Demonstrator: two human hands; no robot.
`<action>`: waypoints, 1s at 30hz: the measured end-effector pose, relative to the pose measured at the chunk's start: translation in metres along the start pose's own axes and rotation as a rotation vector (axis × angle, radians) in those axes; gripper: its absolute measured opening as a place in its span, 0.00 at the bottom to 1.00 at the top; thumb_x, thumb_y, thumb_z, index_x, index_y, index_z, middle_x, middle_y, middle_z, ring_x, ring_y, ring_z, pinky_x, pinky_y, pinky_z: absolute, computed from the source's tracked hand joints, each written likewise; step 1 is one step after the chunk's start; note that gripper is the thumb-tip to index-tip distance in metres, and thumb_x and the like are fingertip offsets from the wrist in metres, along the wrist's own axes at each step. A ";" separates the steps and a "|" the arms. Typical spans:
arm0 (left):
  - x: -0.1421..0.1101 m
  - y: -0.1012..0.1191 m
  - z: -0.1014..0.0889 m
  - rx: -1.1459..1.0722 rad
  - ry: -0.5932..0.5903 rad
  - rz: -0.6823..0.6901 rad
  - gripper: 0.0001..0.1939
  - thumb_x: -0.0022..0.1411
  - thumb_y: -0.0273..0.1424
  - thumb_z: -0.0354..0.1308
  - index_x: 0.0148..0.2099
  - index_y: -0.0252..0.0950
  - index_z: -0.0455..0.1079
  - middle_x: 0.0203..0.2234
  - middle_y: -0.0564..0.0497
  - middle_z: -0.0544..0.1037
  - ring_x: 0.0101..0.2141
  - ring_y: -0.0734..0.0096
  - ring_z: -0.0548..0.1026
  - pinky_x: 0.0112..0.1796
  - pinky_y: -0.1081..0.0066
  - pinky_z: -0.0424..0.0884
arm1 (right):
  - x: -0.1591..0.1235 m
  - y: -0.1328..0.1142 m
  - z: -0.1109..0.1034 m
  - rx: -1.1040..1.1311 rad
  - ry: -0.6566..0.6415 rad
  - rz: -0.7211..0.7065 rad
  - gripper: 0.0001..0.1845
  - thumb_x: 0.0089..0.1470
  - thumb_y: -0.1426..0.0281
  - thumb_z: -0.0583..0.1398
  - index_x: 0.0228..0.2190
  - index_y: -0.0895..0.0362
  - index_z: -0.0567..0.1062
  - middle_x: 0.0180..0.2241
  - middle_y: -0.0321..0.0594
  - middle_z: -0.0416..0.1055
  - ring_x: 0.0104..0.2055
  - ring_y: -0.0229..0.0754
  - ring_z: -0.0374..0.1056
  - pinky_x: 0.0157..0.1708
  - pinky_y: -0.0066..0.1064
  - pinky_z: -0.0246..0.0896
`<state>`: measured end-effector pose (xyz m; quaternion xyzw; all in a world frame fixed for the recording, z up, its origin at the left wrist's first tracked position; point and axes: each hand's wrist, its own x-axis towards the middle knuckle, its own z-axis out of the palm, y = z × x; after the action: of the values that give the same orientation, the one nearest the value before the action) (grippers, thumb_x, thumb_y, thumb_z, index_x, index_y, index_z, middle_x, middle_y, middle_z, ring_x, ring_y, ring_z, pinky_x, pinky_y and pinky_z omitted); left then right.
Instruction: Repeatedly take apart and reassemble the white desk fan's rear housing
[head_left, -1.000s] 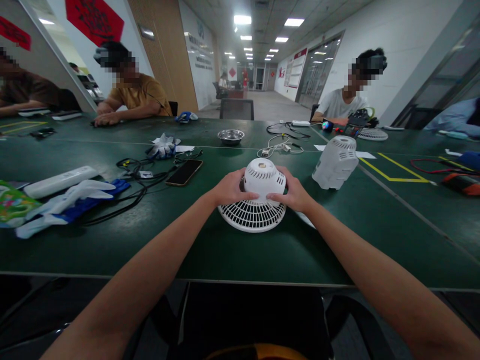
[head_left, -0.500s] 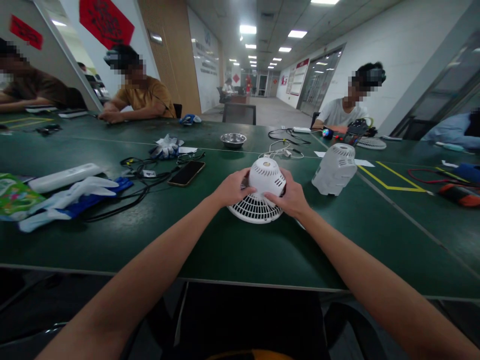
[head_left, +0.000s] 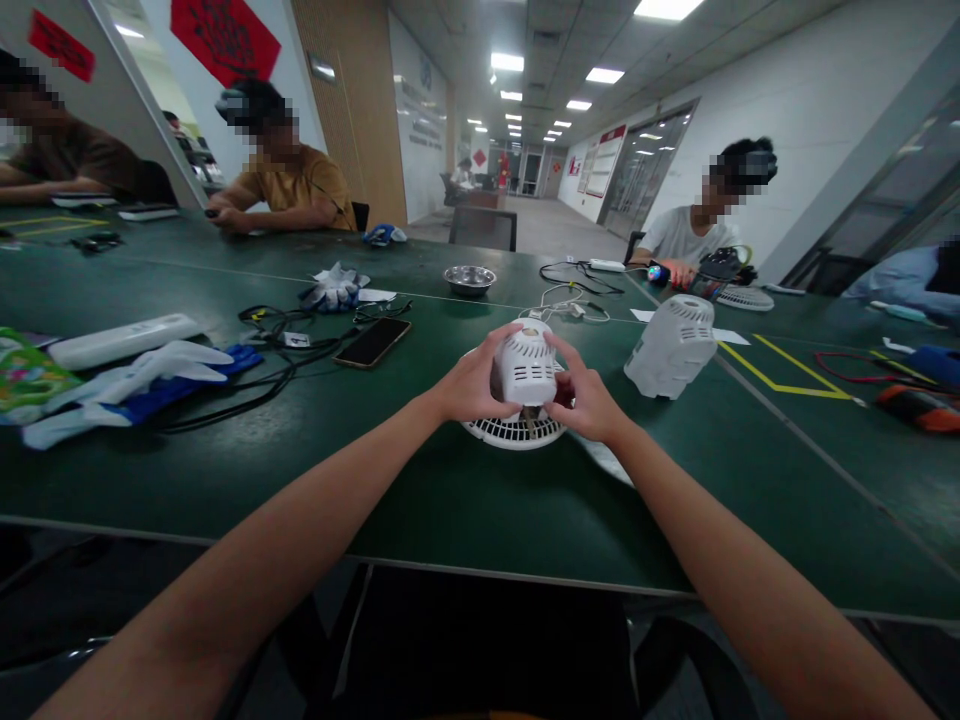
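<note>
Hands: both clamped on one thing, the left hand (head_left: 474,382) and the right hand (head_left: 589,398) cupping it from opposite sides, thumbs low at its front edge.
Gloves (head_left: 176,378): far to the left on the bench (head_left: 420,505), well apart from the work; they can stay there.
Black cables (head_left: 289,352): nearer, beside the phone (head_left: 373,342); best keep the left elbow from dragging them.
Left-hand grip: fingers wrap the side and reach up near the top; even pressure matched to the right should keep the load from twisting.
Vented cover (head_left: 526,378): between the palms, above the grille, slots facing the wearer. Thin plastic, by the look of it, so hold it by its sides rather than squeezing the slots.
Metal part (head_left: 529,420): shows below the cover, between the thumbs; how it joins the cover cannot be told. Small, slow moves suit it, with thumbs clear of any pinch.
Grille (head_left: 514,434): round and white, below the hands, partly hidden; avoid leaning weight on its ribs.
Right-hand grip: index finger along the upper side, thumb low; mirror the left.
Flat white piece (head_left: 609,462): under the right forearm; mind the wrist there.
White housing (head_left: 670,350): stands to the right, clear of both hands; leave it elbow room.
</note>
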<state>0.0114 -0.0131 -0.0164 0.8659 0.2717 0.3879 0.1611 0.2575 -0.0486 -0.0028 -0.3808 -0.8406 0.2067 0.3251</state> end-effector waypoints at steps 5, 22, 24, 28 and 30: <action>0.001 -0.004 0.000 -0.021 -0.001 0.002 0.55 0.46 0.43 0.72 0.68 0.45 0.43 0.62 0.38 0.63 0.53 0.42 0.72 0.51 0.48 0.71 | 0.002 -0.002 -0.001 0.032 -0.015 0.006 0.53 0.45 0.70 0.65 0.67 0.46 0.47 0.26 0.30 0.72 0.23 0.41 0.68 0.26 0.36 0.68; 0.004 -0.003 0.014 0.218 0.117 -0.059 0.50 0.56 0.53 0.63 0.72 0.42 0.45 0.57 0.37 0.68 0.48 0.50 0.73 0.50 0.50 0.70 | 0.007 0.008 0.005 -0.205 0.237 0.003 0.54 0.47 0.54 0.68 0.67 0.47 0.48 0.67 0.49 0.55 0.60 0.65 0.63 0.56 0.59 0.61; 0.004 -0.006 0.012 0.185 0.125 -0.077 0.43 0.61 0.48 0.60 0.71 0.41 0.48 0.56 0.39 0.71 0.49 0.53 0.73 0.51 0.53 0.69 | 0.007 0.013 0.005 -0.175 0.258 0.041 0.53 0.48 0.57 0.67 0.67 0.47 0.47 0.63 0.48 0.61 0.56 0.63 0.67 0.54 0.58 0.64; 0.004 -0.024 0.009 0.202 0.256 -0.363 0.28 0.68 0.44 0.51 0.65 0.38 0.61 0.51 0.40 0.75 0.51 0.53 0.72 0.52 0.53 0.66 | 0.006 0.023 0.000 -0.091 0.231 0.104 0.52 0.49 0.60 0.67 0.68 0.47 0.47 0.57 0.47 0.68 0.49 0.58 0.71 0.51 0.56 0.68; 0.002 -0.037 0.008 0.179 0.290 -0.572 0.26 0.68 0.47 0.49 0.60 0.37 0.67 0.51 0.39 0.76 0.51 0.51 0.73 0.51 0.54 0.65 | 0.005 0.024 -0.001 -0.083 0.211 0.121 0.56 0.47 0.59 0.69 0.68 0.47 0.47 0.59 0.48 0.66 0.52 0.60 0.70 0.52 0.58 0.66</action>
<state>0.0059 0.0170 -0.0384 0.7011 0.5570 0.4205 0.1463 0.2680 -0.0291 -0.0142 -0.4635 -0.7851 0.1499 0.3825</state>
